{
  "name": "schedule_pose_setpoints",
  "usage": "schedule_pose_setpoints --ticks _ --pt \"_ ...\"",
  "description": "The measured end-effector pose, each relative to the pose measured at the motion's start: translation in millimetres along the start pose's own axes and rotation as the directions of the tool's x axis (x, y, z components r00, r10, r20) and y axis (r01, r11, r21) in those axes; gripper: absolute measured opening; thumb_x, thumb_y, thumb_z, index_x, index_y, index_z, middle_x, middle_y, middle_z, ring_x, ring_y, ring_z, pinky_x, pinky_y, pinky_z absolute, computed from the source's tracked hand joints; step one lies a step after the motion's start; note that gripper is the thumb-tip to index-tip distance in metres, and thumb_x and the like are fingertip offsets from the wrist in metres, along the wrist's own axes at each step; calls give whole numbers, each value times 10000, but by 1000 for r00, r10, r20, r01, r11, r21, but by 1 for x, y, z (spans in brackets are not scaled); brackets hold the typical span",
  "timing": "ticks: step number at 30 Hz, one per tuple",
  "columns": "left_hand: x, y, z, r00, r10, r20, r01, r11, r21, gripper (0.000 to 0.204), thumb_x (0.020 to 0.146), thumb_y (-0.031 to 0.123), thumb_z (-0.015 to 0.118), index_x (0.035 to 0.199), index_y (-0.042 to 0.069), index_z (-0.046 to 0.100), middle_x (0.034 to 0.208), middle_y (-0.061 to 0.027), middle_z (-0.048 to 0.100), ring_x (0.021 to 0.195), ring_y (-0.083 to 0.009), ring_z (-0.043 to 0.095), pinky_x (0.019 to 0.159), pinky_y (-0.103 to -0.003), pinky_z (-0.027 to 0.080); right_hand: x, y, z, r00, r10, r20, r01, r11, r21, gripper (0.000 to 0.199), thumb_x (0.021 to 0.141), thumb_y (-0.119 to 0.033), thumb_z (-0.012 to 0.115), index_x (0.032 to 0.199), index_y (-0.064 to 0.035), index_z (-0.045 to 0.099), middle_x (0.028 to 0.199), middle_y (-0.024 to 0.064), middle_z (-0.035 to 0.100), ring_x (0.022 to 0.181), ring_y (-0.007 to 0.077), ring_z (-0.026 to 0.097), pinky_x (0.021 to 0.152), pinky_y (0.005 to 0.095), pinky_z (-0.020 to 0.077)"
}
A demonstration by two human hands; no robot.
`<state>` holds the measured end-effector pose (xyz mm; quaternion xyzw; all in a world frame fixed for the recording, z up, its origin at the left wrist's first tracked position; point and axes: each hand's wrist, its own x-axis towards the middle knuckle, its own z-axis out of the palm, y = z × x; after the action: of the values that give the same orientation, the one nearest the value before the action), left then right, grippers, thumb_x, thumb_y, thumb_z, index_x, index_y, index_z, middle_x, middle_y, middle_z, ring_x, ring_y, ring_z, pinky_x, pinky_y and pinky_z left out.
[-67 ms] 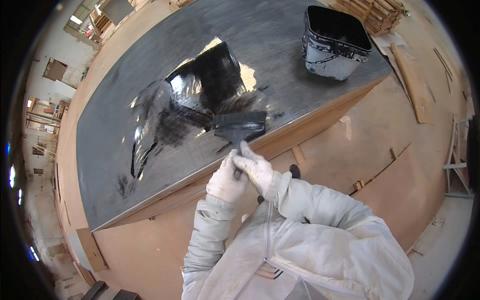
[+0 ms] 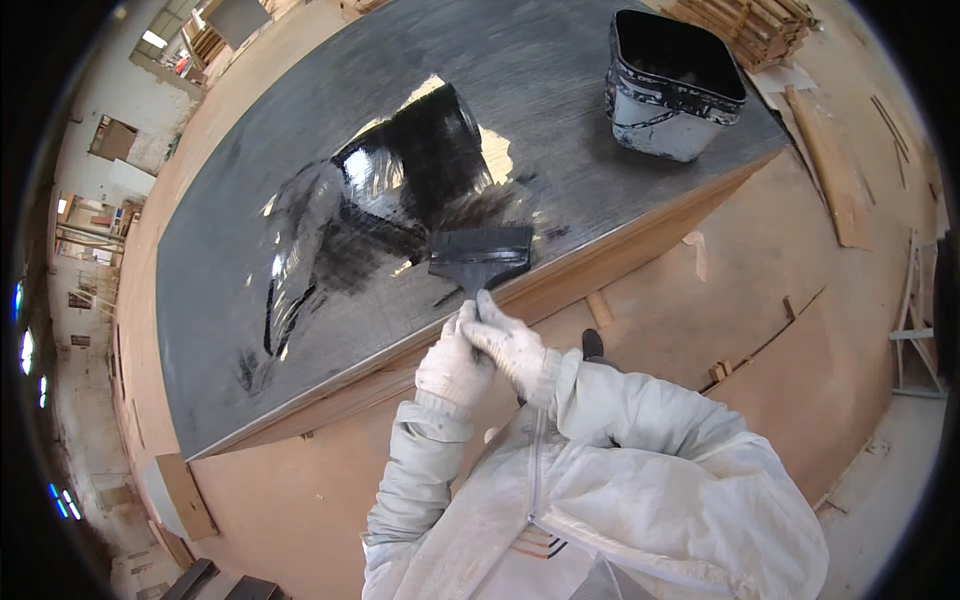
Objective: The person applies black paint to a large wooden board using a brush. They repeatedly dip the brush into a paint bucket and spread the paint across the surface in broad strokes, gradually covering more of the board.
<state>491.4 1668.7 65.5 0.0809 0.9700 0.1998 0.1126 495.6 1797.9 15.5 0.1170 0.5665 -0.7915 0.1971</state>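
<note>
A wide flat paint brush (image 2: 481, 256), coated in black, rests with its bristles against the dark top of a large stack of wooden sheets (image 2: 215, 300), close to the near edge. Both my gloved hands are closed round its handle: my left hand (image 2: 453, 368) on the left side, my right hand (image 2: 515, 345) on the right, just behind the brush head. Most of the handle is hidden by the gloves. Beyond the bristles spreads a wet, glossy pool of black paint (image 2: 440, 150), with thinner smears running left from it.
A white bucket (image 2: 660, 130), its rim caked with black, stands on the stack's right part. Past it lie stacked wooden strips (image 2: 750, 30) and a long brown board (image 2: 828, 170). A white metal frame (image 2: 915, 320) stands at the far right. Small wood blocks (image 2: 720, 371) lie on the brown floor.
My hands and the brush hold almost the same place; the whole view has shifted very slightly.
</note>
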Motion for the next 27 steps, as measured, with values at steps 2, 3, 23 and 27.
schedule_pose_setpoints --ticks 2,3,23,27 --pt "1 11 1 988 -142 66 128 976 178 741 949 272 704 1629 158 432 1392 -212 641 1077 -389 754 899 -494 615 -15 -12 -7 992 11 122 -17 999 41 752 1076 -263 675 1693 -28 314 1585 185 566 1442 224 536 1171 311 429" --pt "5 18 1 973 -210 91 179 948 264 761 939 268 710 1636 167 420 1390 -210 626 1078 -394 751 898 -503 615 -23 -25 -15 984 13 176 -24 998 60 734 1080 -238 667 1690 -25 319 1586 182 566 1456 226 526 1187 310 415" --pt "117 76 -69 986 -87 142 -18 790 613 400 1024 259 615 1414 344 651 945 -172 733 842 -369 760 717 -526 602 -12 52 -329 959 233 -161 -210 967 145 489 1052 -70 610 1529 23 557 1244 148 750 913 187 754 778 296 605" --pt "213 60 -74 999 -36 -1 28 740 672 445 1040 164 524 1460 254 640 1097 -184 755 989 -400 768 849 -512 623 1 53 -329 960 249 -128 -232 964 131 510 1051 -64 593 1546 39 527 1252 168 747 910 199 756 772 301 608"
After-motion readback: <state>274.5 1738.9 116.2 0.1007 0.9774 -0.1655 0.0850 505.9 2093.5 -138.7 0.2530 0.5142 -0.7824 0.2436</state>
